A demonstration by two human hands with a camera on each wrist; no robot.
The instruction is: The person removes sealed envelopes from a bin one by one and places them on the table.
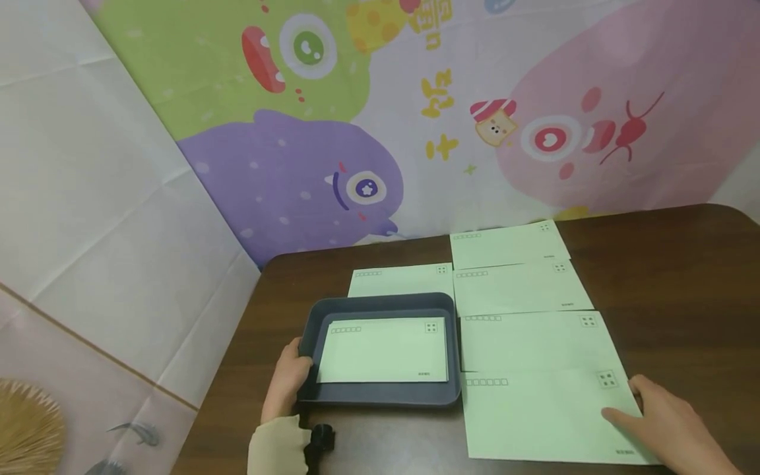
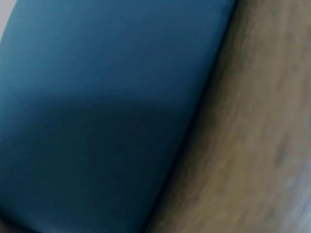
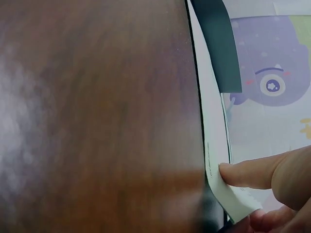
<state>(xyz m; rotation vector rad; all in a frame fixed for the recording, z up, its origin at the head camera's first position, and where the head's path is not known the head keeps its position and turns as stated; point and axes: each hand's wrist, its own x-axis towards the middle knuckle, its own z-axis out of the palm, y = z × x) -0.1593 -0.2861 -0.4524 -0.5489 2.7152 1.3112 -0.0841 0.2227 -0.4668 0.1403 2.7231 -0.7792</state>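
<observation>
A dark blue-grey tray (image 1: 386,397) stands on the table's left part, holding a small stack of pale green envelopes (image 1: 382,353). My left hand (image 1: 289,379) grips its left side, thumb at the rim. The left wrist view is mostly filled by the tray's outer wall (image 2: 107,73). At the near right, my right hand (image 1: 671,419) pinches the right edge of a pale envelope (image 1: 546,415). In the right wrist view the thumb presses on top of this envelope (image 3: 209,111), whose corner bends upward; the other fingers are partly hidden.
Further envelopes (image 1: 522,290) lie in an overlapping column beyond the held one. Another envelope (image 1: 398,280) lies behind the tray, partly covered. A small black object (image 1: 322,437) is at my left wrist. A cartoon cloth (image 1: 451,132) hangs behind the brown table (image 1: 683,284).
</observation>
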